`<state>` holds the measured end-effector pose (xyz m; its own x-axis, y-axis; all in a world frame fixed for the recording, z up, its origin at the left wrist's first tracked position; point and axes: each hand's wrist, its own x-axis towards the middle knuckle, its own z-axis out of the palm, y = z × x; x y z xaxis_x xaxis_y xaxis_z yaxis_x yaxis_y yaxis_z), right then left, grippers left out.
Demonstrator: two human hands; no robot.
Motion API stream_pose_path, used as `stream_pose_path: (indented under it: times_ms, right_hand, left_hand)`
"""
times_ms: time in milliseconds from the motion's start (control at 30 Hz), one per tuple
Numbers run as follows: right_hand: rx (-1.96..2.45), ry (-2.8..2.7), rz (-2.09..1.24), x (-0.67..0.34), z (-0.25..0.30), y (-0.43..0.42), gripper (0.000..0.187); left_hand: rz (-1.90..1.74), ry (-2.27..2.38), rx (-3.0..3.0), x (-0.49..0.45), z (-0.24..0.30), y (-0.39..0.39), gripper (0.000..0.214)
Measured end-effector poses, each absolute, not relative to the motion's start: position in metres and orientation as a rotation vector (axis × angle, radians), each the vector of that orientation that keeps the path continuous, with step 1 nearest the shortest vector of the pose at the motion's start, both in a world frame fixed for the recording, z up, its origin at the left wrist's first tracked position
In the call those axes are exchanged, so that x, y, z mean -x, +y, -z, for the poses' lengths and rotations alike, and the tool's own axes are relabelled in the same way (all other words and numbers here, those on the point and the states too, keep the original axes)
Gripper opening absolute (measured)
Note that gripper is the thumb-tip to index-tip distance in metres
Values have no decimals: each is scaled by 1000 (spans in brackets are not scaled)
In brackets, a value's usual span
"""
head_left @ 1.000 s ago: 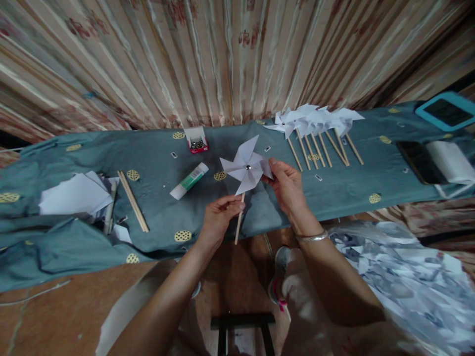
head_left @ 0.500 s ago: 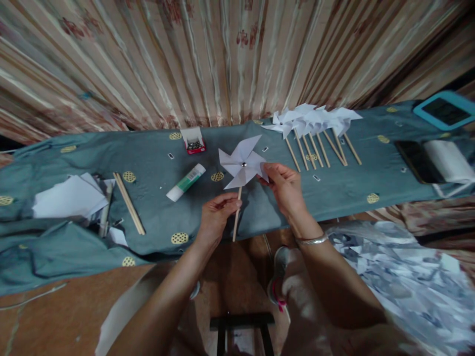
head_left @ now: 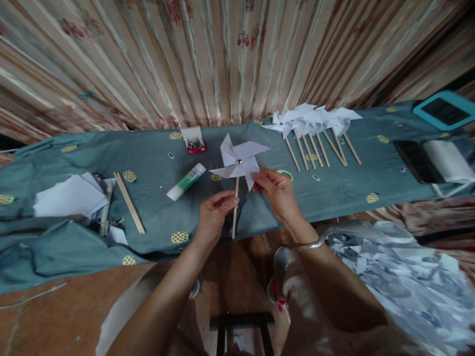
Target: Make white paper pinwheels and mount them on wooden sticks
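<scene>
A white paper pinwheel (head_left: 230, 170) with a shiny round pin at its centre stands upright over the table, in front of me. My left hand (head_left: 214, 213) is closed around its thin wooden stick (head_left: 234, 217), below the blades. The thumb and fingers of my right hand (head_left: 276, 190) pinch the lower right blade near its tip. Left of the pinwheel lies a green and white glue stick (head_left: 186, 182). Behind that, a small red and white box (head_left: 194, 143) stands open, with small metal pins inside.
Several finished pinwheels (head_left: 315, 120) lie in a row at the back right. White paper sheets (head_left: 70, 196) and loose wooden sticks (head_left: 129, 202) are at the left. A phone (head_left: 419, 160) and a blue-framed tablet (head_left: 445, 110) lie right. A bag of pinwheels (head_left: 408, 282) sits below the table.
The pinwheel's blades have turned, and it has shifted slightly left. My right hand has moved a little left and down to a blade; my left hand keeps its hold on the stick.
</scene>
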<state>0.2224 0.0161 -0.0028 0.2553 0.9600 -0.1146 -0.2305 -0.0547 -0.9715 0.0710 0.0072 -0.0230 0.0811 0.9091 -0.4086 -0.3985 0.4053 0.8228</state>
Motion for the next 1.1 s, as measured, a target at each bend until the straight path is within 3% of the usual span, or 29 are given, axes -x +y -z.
stream_pose_path:
  times_ms: [1100]
  right_hand:
    - [1321, -938, -1260, -220, 8, 15, 47]
  left_hand:
    - [-1084, 1058, -572, -71, 22, 7, 36]
